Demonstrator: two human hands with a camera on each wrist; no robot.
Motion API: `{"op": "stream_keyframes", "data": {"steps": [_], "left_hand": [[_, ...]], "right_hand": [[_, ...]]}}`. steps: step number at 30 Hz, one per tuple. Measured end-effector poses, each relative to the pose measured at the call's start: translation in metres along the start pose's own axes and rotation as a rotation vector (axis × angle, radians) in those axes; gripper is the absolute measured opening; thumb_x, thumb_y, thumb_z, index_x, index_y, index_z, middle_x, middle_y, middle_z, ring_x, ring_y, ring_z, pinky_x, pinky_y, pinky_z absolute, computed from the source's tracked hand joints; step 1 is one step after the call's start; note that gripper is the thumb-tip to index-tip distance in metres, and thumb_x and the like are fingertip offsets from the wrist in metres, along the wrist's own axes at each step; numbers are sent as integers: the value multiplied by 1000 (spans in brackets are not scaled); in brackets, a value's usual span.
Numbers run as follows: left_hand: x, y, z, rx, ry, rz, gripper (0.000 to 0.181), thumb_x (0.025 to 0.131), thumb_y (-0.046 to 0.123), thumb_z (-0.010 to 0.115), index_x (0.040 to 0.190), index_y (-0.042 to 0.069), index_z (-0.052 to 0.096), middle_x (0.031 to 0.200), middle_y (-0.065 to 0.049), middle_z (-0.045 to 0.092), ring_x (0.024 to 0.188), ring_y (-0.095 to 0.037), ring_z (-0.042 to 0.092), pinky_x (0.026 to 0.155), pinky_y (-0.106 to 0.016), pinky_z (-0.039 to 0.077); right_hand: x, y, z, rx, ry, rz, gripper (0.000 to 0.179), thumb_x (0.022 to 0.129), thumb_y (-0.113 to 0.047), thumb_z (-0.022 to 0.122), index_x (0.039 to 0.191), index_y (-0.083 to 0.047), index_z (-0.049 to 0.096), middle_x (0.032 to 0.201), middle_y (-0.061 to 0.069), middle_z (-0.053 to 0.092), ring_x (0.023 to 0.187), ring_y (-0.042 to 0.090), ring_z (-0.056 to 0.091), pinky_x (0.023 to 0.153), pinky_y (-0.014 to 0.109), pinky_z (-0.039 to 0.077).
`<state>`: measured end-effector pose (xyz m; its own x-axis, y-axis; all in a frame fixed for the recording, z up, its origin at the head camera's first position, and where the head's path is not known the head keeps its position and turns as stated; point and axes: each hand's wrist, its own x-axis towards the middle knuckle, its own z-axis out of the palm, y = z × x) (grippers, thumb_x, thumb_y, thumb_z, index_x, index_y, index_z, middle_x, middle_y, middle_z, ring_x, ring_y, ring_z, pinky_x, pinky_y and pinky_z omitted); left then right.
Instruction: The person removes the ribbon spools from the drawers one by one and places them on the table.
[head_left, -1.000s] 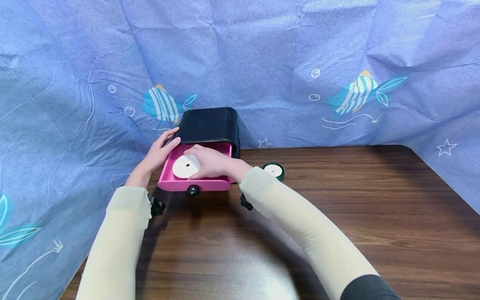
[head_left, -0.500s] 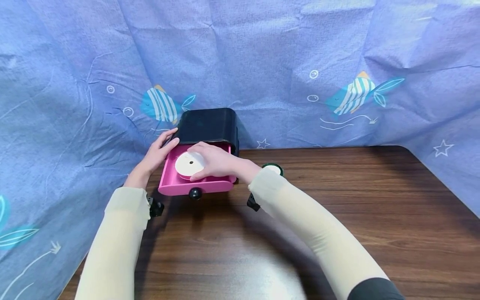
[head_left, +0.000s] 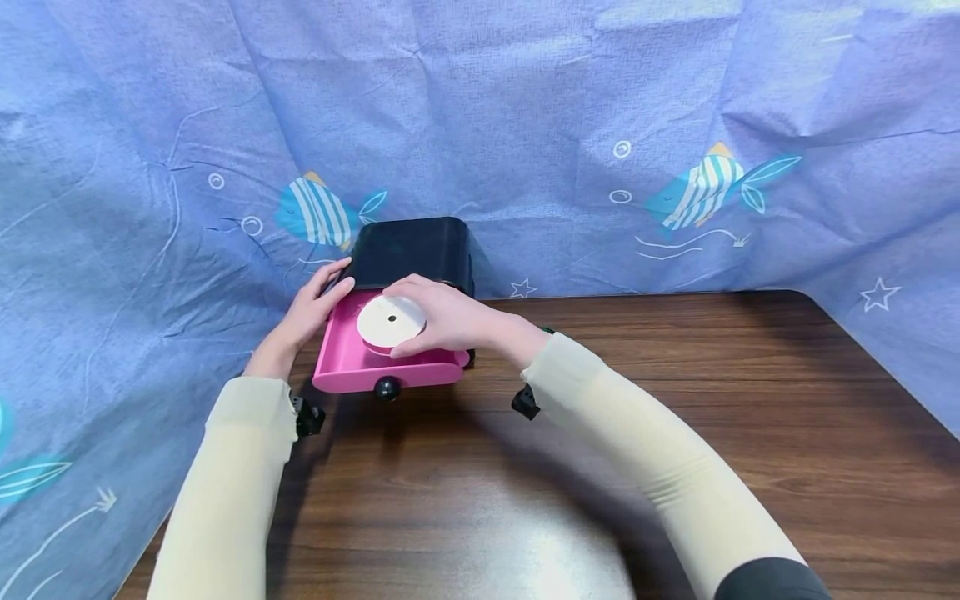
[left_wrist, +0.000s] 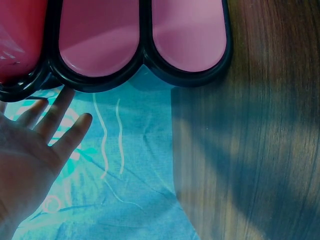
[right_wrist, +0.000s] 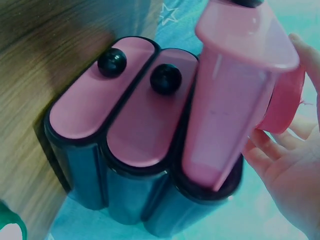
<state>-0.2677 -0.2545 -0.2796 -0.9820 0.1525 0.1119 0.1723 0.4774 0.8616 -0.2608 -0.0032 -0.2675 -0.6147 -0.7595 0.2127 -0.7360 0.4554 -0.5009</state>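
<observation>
My right hand [head_left: 450, 315] grips a spool of pinkish-red ribbon [head_left: 390, 320] by its edge, thumb at the near side and fingers at the far side. The spool's round white face has a small dark hole, and it shows above the pulled-out top drawer [head_left: 341, 354]. In the right wrist view the ribbon's red side [right_wrist: 286, 102] appears beside the drawer wall. That pink drawer has a black knob [head_left: 387, 388] and belongs to a black drawer cabinet [head_left: 408, 250]. My left hand [head_left: 307, 310] rests against the cabinet's left side, fingers extended.
Two more pink drawers [right_wrist: 145, 120] sit closed below the top one. A green spool [right_wrist: 11, 225] lies on the brown wooden table [head_left: 675, 400], mostly behind the right sleeve in the head view. A blue fish-print cloth [head_left: 525, 125] hangs behind the cabinet.
My right hand has risen and moved a little right with the ribbon spool. The right sleeve now covers most of the green spool. My left hand stays at the cabinet's side.
</observation>
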Motion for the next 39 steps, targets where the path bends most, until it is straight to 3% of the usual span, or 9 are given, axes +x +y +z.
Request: {"op": "stream_keyframes", "data": {"steps": [9, 19, 29, 39], "left_hand": [[2, -3, 0, -16, 0, -3, 64, 100, 33, 49, 154, 8, 24, 156, -21, 23, 139, -37, 27, 106, -55, 29], [2, -3, 0, -15, 2, 2, 63, 101, 33, 48, 154, 8, 25, 156, -20, 23, 139, -37, 28, 105, -55, 29], [2, -3, 0, -24, 0, 1, 63, 101, 32, 48, 154, 8, 24, 156, -20, 22, 139, -38, 27, 106, -56, 28], [1, -3, 0, -27, -5, 3, 64, 101, 33, 48, 154, 9, 24, 156, -20, 22, 138, -39, 28, 105, -56, 29]], "right_hand": [[-17, -2, -14, 1, 46, -45, 77, 77, -41, 81, 139, -10, 50, 134, 0, 49, 116, 11, 46, 93, 22, 40], [-42, 7, -29, -4, 78, -51, 77, 77, -41, 82, 140, -10, 49, 136, -1, 47, 116, 12, 46, 94, 29, 41], [-75, 27, -44, -19, 161, -42, 79, 75, -36, 84, 140, -7, 50, 137, 4, 48, 120, 17, 47, 96, 37, 41], [-110, 59, -41, -30, 240, -4, 79, 69, -26, 89, 135, -2, 53, 133, 11, 51, 117, 24, 51, 93, 42, 43]]}}
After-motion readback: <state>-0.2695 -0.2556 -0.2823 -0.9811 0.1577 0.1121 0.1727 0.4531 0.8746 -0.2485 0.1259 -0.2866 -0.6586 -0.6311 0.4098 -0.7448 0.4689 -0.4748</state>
